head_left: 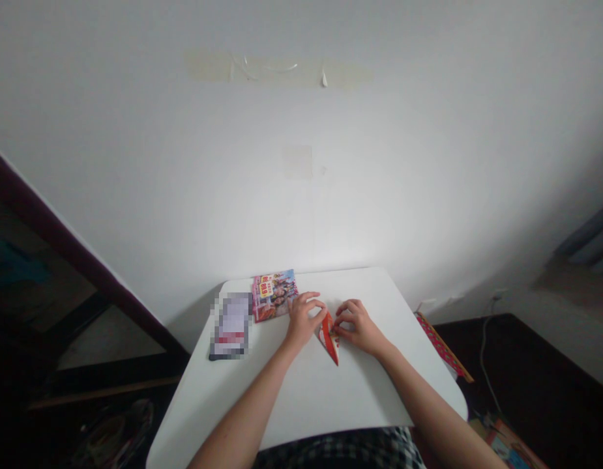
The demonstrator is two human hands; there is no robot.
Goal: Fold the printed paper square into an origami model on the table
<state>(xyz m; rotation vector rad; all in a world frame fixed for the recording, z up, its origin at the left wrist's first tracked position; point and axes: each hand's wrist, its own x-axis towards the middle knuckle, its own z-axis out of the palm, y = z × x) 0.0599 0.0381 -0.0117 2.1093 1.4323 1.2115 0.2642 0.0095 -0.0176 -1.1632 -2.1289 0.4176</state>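
A small folded paper (328, 340), red with white printed parts, narrows to a point toward me above the white table (301, 397). My left hand (304, 319) pinches its upper left end between thumb and index finger, the other fingers raised. From the right, my right hand (357, 326) grips the paper's right edge with thumb and fingertips. Just left of my left hand lies a colourful printed leaflet (273, 296) with yellow price boxes. The exact folds under the fingertips are hidden.
At the table's left lies a phone-like flat object (231, 326), its face blurred. The white wall (301, 221) rises behind the table's far edge. Right of the table, a red patterned item (442, 345) and a cable (484, 345) show; a dark-framed panel (76, 241) leans at left.
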